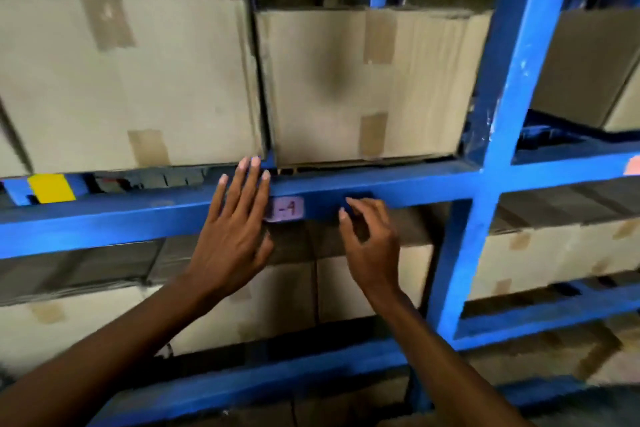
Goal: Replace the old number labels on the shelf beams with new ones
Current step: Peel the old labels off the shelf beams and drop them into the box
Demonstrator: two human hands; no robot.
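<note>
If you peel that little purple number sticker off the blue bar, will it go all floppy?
Probably floppy: the label looks thin and lies flat against the beam. It likely weighs almost nothing. It may cling or tear, since it seems stuck on, partly under the left hand.

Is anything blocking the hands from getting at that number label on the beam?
Nothing visible does. The left hand lies flat over the label's left edge, and the right hand hovers just right of it on the bare blue beam.

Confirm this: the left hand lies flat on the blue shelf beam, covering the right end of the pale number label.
Wrong in one respect. The head view shows the left hand flat on the blue metal shelf beam, covering the left end of the pale rectangular number label, not the right.
</note>
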